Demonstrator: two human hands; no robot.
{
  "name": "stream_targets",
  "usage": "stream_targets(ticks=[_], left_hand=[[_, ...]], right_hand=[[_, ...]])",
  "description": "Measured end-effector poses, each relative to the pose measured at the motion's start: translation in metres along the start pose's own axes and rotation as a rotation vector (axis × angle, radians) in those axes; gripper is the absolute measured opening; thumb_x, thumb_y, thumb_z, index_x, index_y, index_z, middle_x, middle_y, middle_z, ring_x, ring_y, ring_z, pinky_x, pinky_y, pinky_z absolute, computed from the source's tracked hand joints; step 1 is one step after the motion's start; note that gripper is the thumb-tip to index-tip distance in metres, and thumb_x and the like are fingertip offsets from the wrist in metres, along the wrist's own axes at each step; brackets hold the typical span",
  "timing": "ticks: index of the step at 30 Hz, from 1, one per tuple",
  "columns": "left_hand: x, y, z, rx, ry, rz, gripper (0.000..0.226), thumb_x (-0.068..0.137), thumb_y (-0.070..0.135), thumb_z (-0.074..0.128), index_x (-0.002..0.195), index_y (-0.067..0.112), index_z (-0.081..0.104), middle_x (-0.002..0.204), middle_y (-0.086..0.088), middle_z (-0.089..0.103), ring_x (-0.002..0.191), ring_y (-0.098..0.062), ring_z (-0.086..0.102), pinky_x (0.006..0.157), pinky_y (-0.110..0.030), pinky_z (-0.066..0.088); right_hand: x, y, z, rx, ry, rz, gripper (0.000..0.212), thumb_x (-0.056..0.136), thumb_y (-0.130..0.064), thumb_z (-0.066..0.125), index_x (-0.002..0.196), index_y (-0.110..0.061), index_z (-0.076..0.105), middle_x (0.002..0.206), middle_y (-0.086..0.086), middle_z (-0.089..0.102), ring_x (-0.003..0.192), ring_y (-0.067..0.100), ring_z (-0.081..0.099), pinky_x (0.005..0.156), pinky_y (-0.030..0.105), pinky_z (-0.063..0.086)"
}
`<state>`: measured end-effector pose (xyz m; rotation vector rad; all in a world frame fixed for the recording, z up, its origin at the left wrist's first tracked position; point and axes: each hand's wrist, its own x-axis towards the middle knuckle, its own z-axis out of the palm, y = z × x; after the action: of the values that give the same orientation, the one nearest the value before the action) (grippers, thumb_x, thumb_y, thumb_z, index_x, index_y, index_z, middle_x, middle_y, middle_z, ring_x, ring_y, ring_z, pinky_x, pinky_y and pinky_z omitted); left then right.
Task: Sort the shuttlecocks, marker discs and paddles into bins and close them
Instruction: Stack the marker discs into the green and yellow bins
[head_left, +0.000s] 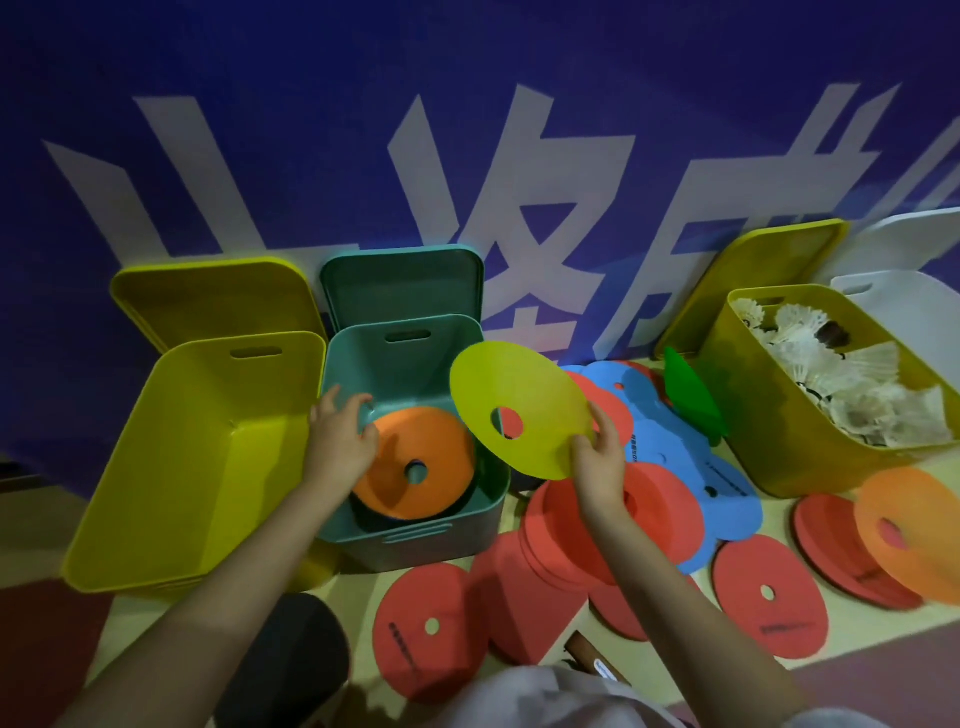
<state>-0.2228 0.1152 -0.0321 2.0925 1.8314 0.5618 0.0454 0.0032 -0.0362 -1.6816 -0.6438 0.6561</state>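
Your right hand (597, 462) pinches the yellow-green marker disc (519, 410) by its near edge, thumb on top, disc tilted and held up just right of the teal bin (415, 540). Your left hand (340, 436) sits over the teal bin's left wall, fingers loosely curled, nothing in them, touching the rim of the orange disc (415, 462) atop the stack inside. Risk: a thin edge pinch on a floppy disc — it may slip or land tilted vs. the stack, so the teal lid (400, 278) behind won't seat. More red discs (426, 629) and blue foam pieces (670, 441) lie right of the bin; shuttlecocks (841, 374) sit in the far-right yellow bin (779, 441) — the yellow bin (182, 467) left of it looks empty.
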Motion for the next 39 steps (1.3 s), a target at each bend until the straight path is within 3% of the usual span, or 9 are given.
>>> stream_targets(ticks=[10, 13, 15, 20, 22, 24, 27, 34, 39], left_hand=[[-0.012, -0.04, -0.011, -0.147, -0.054, -0.216, 0.048, 0.102, 0.019, 0.038, 0.147, 0.006, 0.03, 0.141, -0.025, 0.043, 0.126, -0.041, 0.044, 0.1, -0.045, 0.038], [-0.018, -0.036, -0.01, -0.186, -0.016, -0.211, 0.049, 0.103, 0.02, 0.035, 0.15, 0.011, 0.026, 0.095, -0.026, 0.063, 0.083, -0.039, 0.058, 0.066, -0.041, 0.043], [-0.021, -0.032, -0.012, -0.156, 0.014, -0.183, 0.05, 0.103, 0.018, 0.036, 0.151, 0.018, 0.023, 0.063, -0.01, 0.049, 0.055, -0.024, 0.045, 0.047, -0.032, 0.029], [-0.02, -0.035, -0.012, -0.089, 0.022, -0.165, 0.051, 0.102, 0.017, 0.037, 0.151, 0.023, 0.023, 0.058, -0.005, 0.044, 0.051, -0.017, 0.04, 0.045, -0.03, 0.026], [-0.02, -0.033, -0.013, -0.037, 0.013, -0.15, 0.052, 0.101, 0.017, 0.039, 0.151, 0.021, 0.023, 0.069, -0.009, 0.053, 0.062, -0.02, 0.049, 0.05, -0.032, 0.034], [-0.019, -0.029, -0.015, 0.086, 0.01, -0.109, 0.053, 0.099, 0.017, 0.042, 0.15, 0.014, 0.028, 0.111, -0.018, 0.059, 0.104, -0.029, 0.054, 0.077, -0.038, 0.047], [-0.01, -0.005, -0.021, 0.101, 0.069, -0.049, 0.047, 0.097, 0.018, 0.045, 0.143, 0.007, 0.04, 0.145, -0.023, 0.036, 0.137, -0.036, 0.027, 0.108, -0.046, 0.032], [-0.029, 0.12, -0.007, -0.215, 0.063, 0.323, 0.035, 0.091, 0.012, 0.048, 0.122, 0.011, 0.063, 0.125, -0.012, 0.055, 0.12, -0.03, 0.045, 0.104, -0.033, 0.031], [-0.073, 0.188, 0.051, -0.267, -0.204, 0.52, 0.039, 0.082, 0.021, 0.04, 0.111, 0.015, 0.066, 0.112, -0.006, 0.064, 0.109, -0.024, 0.055, 0.095, -0.033, 0.042]], right_hand=[[-0.008, -0.055, 0.088, -0.506, -0.423, -0.379, 0.053, 0.09, 0.0, 0.044, 0.142, -0.011, 0.041, 0.115, 0.02, 0.064, 0.097, 0.035, 0.06, 0.074, 0.032, 0.042], [-0.015, -0.05, 0.11, -0.682, -0.533, -0.363, 0.055, 0.089, -0.001, 0.043, 0.143, -0.01, 0.036, 0.122, 0.022, 0.059, 0.109, 0.04, 0.056, 0.084, 0.038, 0.044], [-0.019, -0.043, 0.116, -0.791, -0.617, -0.315, 0.05, 0.09, -0.003, 0.044, 0.14, -0.006, 0.038, 0.125, 0.023, 0.056, 0.114, 0.04, 0.054, 0.089, 0.041, 0.042], [-0.023, -0.031, 0.119, -1.215, -0.855, -0.233, 0.032, 0.095, -0.016, 0.047, 0.12, 0.001, 0.057, 0.127, 0.021, 0.056, 0.121, 0.035, 0.051, 0.097, 0.037, 0.041], [-0.022, -0.033, 0.115, -1.172, -0.804, -0.286, 0.032, 0.095, -0.014, 0.046, 0.121, 0.002, 0.055, 0.125, 0.024, 0.055, 0.121, 0.037, 0.048, 0.099, 0.035, 0.036], [-0.021, -0.037, 0.108, -0.958, -0.695, -0.408, 0.037, 0.093, -0.013, 0.048, 0.127, 0.0, 0.054, 0.128, 0.024, 0.052, 0.125, 0.037, 0.042, 0.101, 0.034, 0.032], [-0.018, -0.045, 0.088, -0.666, -0.554, -0.579, 0.033, 0.09, -0.012, 0.052, 0.12, -0.006, 0.062, 0.128, 0.019, 0.053, 0.122, 0.031, 0.045, 0.102, 0.033, 0.035], [0.007, -0.02, -0.018, -0.351, -0.147, -0.315, 0.037, 0.076, -0.018, 0.044, 0.099, -0.006, 0.071, 0.103, 0.009, 0.069, 0.101, 0.023, 0.06, 0.088, 0.026, 0.042], [0.018, 0.037, -0.117, -0.35, 0.018, -0.124, 0.025, 0.089, -0.006, 0.051, 0.108, -0.011, 0.067, 0.11, 0.008, 0.067, 0.104, 0.022, 0.06, 0.086, 0.027, 0.042]])
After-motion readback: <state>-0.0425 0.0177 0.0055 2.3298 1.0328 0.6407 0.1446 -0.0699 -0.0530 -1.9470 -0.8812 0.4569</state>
